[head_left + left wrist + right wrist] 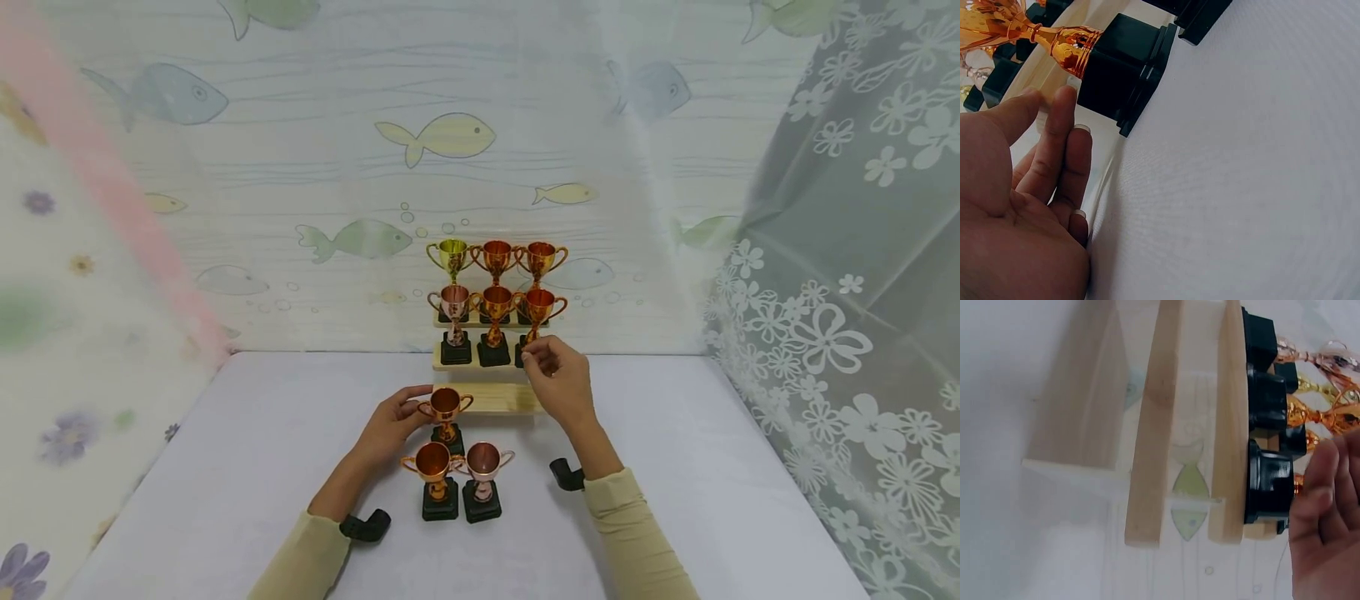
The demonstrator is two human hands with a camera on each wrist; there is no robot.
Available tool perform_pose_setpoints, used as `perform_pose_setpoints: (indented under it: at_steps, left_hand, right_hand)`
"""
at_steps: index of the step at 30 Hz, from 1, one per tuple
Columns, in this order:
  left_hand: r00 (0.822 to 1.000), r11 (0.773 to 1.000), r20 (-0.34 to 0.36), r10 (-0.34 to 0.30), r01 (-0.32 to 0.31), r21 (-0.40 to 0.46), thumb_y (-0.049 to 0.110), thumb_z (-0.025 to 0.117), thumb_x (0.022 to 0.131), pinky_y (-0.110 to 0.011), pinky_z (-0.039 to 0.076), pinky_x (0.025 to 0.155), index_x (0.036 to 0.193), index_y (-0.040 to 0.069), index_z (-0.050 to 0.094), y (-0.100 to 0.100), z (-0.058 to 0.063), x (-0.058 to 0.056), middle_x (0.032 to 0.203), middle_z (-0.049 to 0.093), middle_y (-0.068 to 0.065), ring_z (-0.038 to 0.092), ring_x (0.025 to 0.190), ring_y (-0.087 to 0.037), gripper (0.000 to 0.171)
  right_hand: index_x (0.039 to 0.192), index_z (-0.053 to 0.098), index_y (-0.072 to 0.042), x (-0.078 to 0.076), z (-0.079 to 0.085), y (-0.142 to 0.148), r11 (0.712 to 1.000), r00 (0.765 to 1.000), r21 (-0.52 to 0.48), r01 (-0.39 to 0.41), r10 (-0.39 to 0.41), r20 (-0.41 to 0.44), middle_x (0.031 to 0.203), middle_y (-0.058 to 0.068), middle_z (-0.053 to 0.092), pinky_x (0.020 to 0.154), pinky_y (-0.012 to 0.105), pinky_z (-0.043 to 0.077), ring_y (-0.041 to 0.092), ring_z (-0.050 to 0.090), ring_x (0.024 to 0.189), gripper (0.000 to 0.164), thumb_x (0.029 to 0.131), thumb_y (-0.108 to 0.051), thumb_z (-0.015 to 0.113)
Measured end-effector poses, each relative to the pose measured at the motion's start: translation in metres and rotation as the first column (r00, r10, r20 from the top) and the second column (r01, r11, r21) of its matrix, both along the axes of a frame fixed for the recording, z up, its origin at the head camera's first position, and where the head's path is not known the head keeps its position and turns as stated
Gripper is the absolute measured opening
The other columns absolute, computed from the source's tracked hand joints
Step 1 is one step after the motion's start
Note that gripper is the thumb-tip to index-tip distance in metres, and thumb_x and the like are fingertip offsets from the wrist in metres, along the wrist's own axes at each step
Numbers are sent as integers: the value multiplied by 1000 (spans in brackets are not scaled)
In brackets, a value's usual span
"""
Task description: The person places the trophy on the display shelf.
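Observation:
My right hand (561, 379) reaches to the right end of the middle step. There its thumb and fingers pinch an orange trophy cup (539, 307) low on its stem, just above the black base (1270, 481). My left hand (390, 425) is at the left end of the lowest wooden step (487, 400), its fingertips touching or very near the wood. Beside those fingers a copper trophy cup (446, 403) stands on the table. Nearer to me are an orange trophy cup (433, 463) and a pink one (483, 461).
On the middle step also stand a pink cup (454, 302) and an orange cup (496, 305). The top step carries a yellow-gold cup (453, 252) and two orange cups. Behind hangs a fish-print curtain (322, 167); a flower-patterned sheer curtain (847, 333) is at the right.

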State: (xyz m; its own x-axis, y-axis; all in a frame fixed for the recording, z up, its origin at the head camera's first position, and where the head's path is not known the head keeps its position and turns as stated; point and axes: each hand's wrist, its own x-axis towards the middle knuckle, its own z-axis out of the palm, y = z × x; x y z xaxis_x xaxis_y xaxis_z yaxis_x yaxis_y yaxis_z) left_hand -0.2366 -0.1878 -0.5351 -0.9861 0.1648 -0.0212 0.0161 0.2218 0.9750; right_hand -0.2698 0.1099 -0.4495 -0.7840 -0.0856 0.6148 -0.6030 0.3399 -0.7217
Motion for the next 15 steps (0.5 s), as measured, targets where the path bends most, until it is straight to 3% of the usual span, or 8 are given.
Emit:
perform_pose_setpoints:
  at_steps: [3, 8, 11, 15]
  left_hand:
    - [1000, 1000, -3, 1, -1, -8, 22, 62, 100, -46, 46, 105, 144, 19, 50, -2, -2, 0, 117, 73, -3, 68, 110, -19, 45]
    - [1000, 1000, -13, -2, 2, 0, 23, 63, 99, -44, 47, 104, 141, 21, 52, -2, -3, 1, 117, 73, -1, 68, 110, -19, 44]
    - [1000, 1000, -22, -1, 1, -3, 23, 63, 100, -44, 47, 104, 142, 20, 51, -1, -1, 1, 118, 72, -2, 68, 110, -19, 44]
    - [999, 1000, -33, -1, 0, -14, 25, 62, 100, -46, 46, 105, 143, 18, 50, 1, 1, 2, 118, 72, -3, 67, 112, -21, 45]
  right_hand:
    - [102, 73, -11, 3, -4, -9, 984, 987, 86, -155, 150, 55, 84, -1, 68, 58, 26, 51, 13, 60, 67, 11, 92, -7, 70]
    - [110, 72, -15, 11, -9, -27, 903, 921, 202, -380, 350, 170, 94, -3, 68, 64, 30, 55, 14, 64, 77, 21, 91, -7, 71]
    - [111, 73, -15, 8, -16, -34, 863, 902, 264, -430, 397, 171, 96, -8, 68, 69, 31, 56, 10, 64, 82, 22, 90, -9, 72]
    - [111, 73, -17, 6, -18, -39, 830, 897, 342, -441, 421, 136, 101, -8, 69, 73, 33, 55, 7, 62, 86, 27, 87, -6, 71]
